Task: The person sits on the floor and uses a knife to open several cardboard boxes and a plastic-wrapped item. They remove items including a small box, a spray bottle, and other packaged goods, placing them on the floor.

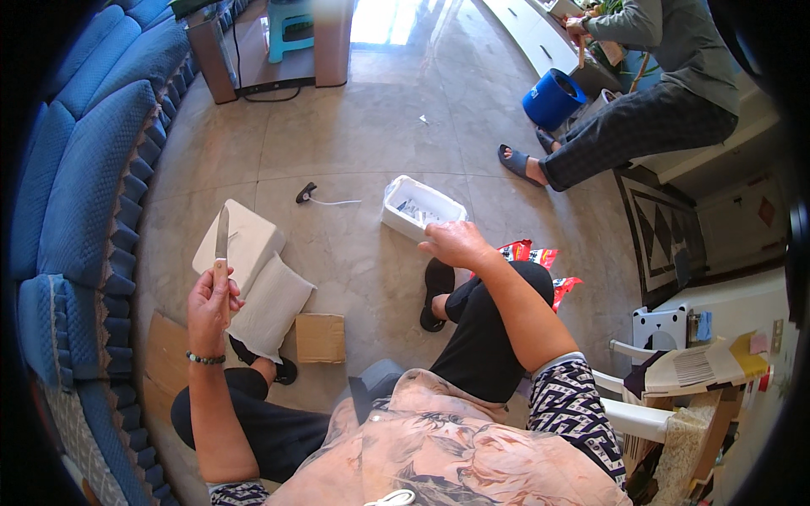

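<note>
In my left hand (214, 300) is a knife (221, 243) with a wooden handle, its blade pointing away from me over a white foam box or block (240, 237). A white padded sheet (272, 310) lies against that block and reaches down to my left foot. My right hand (459, 243) is at the near right rim of an open white foam box (411, 218), its fingers bent; whether they hold anything cannot be made out. Small white and bluish pieces lie inside the box. A small closed cardboard box (320, 338) rests on the floor between my feet.
A small black object (306, 193) with a white strip lies on the floor. Red and white packets (522, 250) are beside my right knee. Flattened cardboard (166, 360) lies by the blue sofa (95, 183). Another person (633, 114) sits at upper right near a blue bin (554, 99).
</note>
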A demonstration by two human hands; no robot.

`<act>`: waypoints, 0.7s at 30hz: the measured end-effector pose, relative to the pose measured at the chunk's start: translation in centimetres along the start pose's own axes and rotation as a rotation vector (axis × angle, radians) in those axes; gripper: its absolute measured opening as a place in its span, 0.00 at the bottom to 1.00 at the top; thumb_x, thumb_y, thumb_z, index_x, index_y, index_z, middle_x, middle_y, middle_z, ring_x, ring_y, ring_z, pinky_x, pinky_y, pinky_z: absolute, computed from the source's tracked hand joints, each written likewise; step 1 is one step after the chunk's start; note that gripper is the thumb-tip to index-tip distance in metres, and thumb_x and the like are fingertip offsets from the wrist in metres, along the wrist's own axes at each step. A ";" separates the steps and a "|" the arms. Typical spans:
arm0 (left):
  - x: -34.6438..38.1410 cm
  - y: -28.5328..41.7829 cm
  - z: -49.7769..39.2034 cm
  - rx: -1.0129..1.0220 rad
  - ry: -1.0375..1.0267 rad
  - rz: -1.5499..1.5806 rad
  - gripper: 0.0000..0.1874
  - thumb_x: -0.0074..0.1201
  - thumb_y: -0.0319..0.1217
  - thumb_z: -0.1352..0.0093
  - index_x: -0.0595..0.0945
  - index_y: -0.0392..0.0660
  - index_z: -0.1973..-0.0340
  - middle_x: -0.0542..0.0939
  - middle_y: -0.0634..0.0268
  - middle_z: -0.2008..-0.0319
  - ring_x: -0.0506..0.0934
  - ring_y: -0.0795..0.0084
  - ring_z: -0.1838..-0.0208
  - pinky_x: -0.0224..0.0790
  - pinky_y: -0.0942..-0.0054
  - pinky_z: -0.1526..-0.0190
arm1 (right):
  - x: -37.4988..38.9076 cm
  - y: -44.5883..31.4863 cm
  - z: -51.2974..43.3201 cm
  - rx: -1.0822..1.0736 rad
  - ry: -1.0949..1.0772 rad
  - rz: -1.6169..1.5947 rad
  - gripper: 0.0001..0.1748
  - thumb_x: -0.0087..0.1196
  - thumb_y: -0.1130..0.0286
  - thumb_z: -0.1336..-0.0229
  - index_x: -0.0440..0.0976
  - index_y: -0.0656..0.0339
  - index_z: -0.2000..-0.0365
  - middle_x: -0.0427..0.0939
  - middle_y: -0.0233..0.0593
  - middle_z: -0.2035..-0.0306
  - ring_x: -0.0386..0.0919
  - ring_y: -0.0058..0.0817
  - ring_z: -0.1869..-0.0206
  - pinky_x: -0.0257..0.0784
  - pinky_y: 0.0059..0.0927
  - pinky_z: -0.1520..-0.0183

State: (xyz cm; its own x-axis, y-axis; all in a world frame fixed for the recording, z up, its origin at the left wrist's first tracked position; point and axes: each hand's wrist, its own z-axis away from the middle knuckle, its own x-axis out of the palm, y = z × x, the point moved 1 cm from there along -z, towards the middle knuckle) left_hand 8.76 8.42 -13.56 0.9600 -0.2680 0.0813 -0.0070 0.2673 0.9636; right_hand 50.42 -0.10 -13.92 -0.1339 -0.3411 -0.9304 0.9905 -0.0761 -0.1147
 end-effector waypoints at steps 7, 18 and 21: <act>0.2 -0.3 0.1 -0.030 0.017 0.073 0.10 0.44 0.32 0.28 0.71 0.39 0.56 0.75 0.68 0.73 0.73 0.82 0.77 0.72 0.79 0.68 | 0.5 -0.1 -0.1 -0.028 -0.009 0.017 0.20 0.49 0.53 0.43 0.76 0.59 0.63 0.79 0.50 0.65 0.78 0.45 0.59 0.71 0.43 0.57; 0.7 -0.7 0.2 -0.086 -0.017 0.165 0.09 0.40 0.28 0.28 0.69 0.39 0.55 0.77 0.63 0.69 0.78 0.73 0.70 0.73 0.75 0.64 | 0.6 -0.2 0.0 -0.072 0.004 -0.013 0.20 0.52 0.54 0.44 0.75 0.64 0.69 0.79 0.52 0.68 0.78 0.47 0.61 0.71 0.46 0.59; 1.1 -1.1 0.2 -0.121 -0.016 0.159 0.09 0.40 0.28 0.28 0.69 0.39 0.54 0.77 0.63 0.69 0.78 0.72 0.70 0.74 0.75 0.64 | 0.7 -0.3 -0.1 -0.080 -0.002 -0.011 0.20 0.51 0.54 0.44 0.75 0.64 0.69 0.79 0.52 0.68 0.78 0.47 0.61 0.71 0.46 0.58</act>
State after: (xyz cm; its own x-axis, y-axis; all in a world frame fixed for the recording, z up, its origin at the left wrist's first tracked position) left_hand 9.76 7.70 -14.49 0.9449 -0.2276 0.2352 -0.1239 0.4163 0.9008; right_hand 50.07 -0.28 -14.59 -0.1451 -0.3428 -0.9281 0.9883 -0.0048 -0.1527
